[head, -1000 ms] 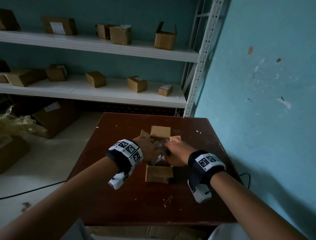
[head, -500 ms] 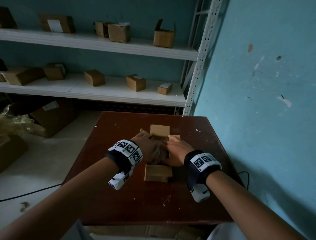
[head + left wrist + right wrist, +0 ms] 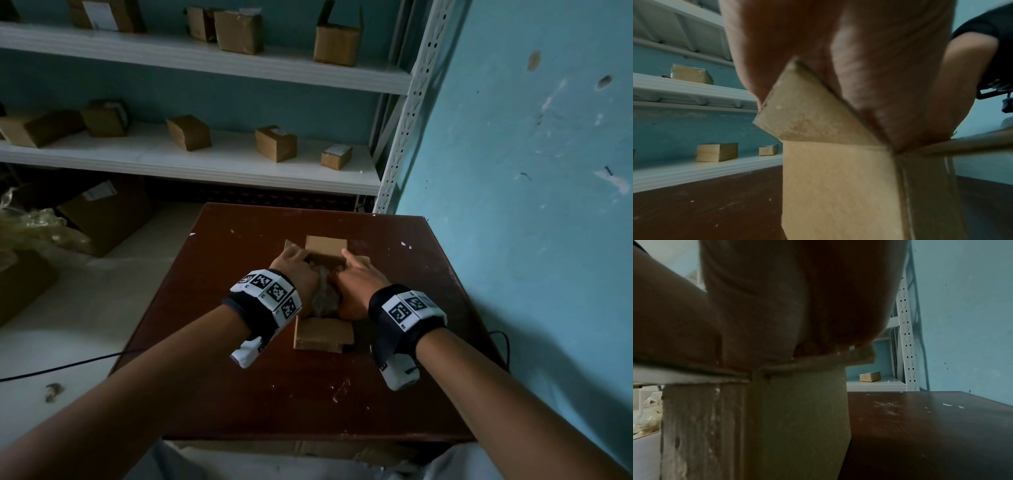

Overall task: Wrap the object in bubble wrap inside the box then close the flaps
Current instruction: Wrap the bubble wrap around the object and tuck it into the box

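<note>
The left hand (image 3: 296, 275) and the right hand (image 3: 356, 286) sit side by side over the mouth of a small cardboard box (image 3: 323, 334), knuckles up, both reaching down into it. Between them a crumpled grey wad of bubble wrap (image 3: 323, 294) shows inside the box, with both hands pressing against it; the object under the wrap is hidden. The left fingers bend down over the wrap, but whether they grip it or only push on it I cannot tell; the right forefinger lies straight toward the far rim, and the rest of that hand's fingers are out of sight (the wrist cameras show only palm and cardboard). In the left wrist view a side flap (image 3: 807, 112) tilts up against the palm. Just ahead of the fingertips the far flap (image 3: 325, 245) stands open; below the wrists the near flap (image 3: 323, 330) folds outward toward the person. The box rests on a dark red-brown table (image 3: 308, 404). Beyond the hands, white shelves (image 3: 191, 162) carry several small cartons, and a blue wall (image 3: 531, 171) rises on the right-hand side.
</note>
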A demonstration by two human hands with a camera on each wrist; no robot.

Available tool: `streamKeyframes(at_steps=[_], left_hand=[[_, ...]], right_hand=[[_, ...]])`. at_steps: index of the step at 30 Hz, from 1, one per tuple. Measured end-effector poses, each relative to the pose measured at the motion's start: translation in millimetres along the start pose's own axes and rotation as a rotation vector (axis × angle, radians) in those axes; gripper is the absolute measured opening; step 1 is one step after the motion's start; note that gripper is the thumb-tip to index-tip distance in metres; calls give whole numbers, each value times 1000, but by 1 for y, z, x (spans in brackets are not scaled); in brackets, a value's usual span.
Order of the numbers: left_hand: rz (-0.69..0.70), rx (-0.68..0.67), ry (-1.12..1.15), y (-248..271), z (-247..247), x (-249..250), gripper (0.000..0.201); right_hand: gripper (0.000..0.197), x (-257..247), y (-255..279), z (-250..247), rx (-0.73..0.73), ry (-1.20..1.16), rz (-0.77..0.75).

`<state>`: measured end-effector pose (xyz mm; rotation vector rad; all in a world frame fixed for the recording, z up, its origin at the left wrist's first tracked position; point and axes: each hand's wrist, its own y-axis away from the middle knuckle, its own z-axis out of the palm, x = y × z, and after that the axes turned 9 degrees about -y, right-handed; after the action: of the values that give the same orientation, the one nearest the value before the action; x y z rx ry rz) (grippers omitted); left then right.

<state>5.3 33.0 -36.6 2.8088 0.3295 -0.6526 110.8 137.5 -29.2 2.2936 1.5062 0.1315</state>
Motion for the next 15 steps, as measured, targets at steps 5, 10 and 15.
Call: streamKeyframes(at_steps=[5, 10, 15], left_hand=[[-14, -5, 49, -7, -9, 0, 44], [-19, -20, 140, -13, -4, -3, 45], [-20, -20, 163, -11, -5, -5, 38]], right_hand=[[48, 7, -14, 7, 53, -17, -21], [44, 16, -28, 15, 85, -44, -31], [41, 21, -38, 19, 95, -121, -6]])
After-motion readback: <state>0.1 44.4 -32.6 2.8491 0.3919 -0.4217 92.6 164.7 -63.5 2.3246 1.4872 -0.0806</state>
